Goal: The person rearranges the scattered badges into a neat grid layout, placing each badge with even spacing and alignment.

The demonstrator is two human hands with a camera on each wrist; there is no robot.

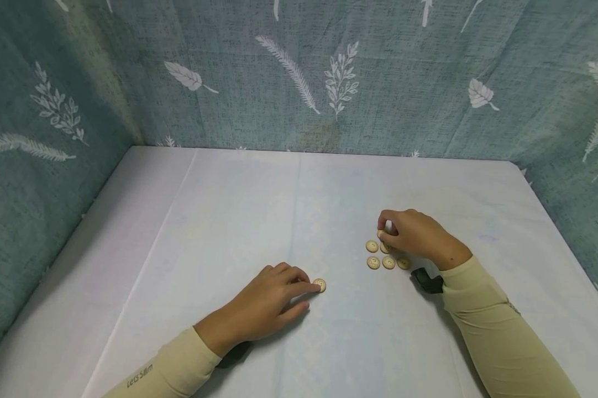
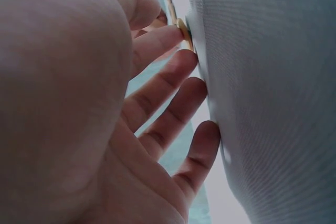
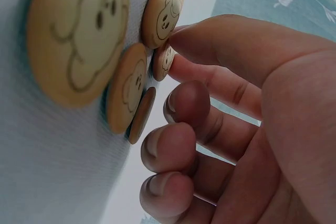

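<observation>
My right hand (image 1: 418, 235) pinches a round wooden button (image 3: 164, 62) between thumb and index finger, at the far end of a small group of like buttons. Its other fingers are bent and hold nothing. Left of it lies a button (image 1: 372, 246), and a near row holds another button (image 1: 373, 262), a middle one (image 1: 388, 262) and one at the right (image 1: 404, 263). Line-drawn cartoon faces mark these buttons in the right wrist view. My left hand (image 1: 266, 301), fingers loosely extended, touches a lone button (image 1: 321, 284) with the index fingertip.
White cloth (image 1: 219, 221) covers the table. Teal leaf-print fabric (image 1: 239, 83) rises behind it and along both sides. A dark device (image 1: 427, 281) sits under the right wrist, at the sleeve's end.
</observation>
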